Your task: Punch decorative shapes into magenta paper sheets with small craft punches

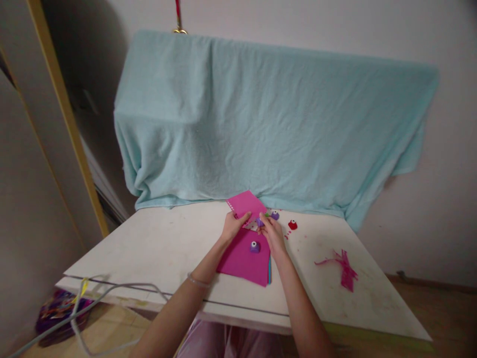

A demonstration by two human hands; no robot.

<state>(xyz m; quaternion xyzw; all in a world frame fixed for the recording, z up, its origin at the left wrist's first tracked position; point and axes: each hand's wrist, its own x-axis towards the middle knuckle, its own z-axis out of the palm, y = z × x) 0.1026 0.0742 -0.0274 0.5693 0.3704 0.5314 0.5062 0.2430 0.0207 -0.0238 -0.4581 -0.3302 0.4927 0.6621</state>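
Note:
My left hand (234,224) is closed on a sheet of pink paper (248,201), thumb on top. Small punched holes run along the sheet's left edge. In the fingers of my right hand (272,233) is a small purple craft punch (260,222), held at the lower right edge of the pink sheet. Below both hands lies a stack of coloured paper (242,266) with a magenta sheet on top. A second purple punch with a white top (255,246) rests on that stack. Another purple punch (275,215) stands just beyond my right hand, and a red punch (292,225) is to its right.
Tiny paper cut-outs (288,233) are scattered near the red punch. Crumpled pink plastic (346,271) lies on the right of the white table (179,238). A light blue cloth (268,119) hangs behind. A grey cable (112,287) crosses the front left edge.

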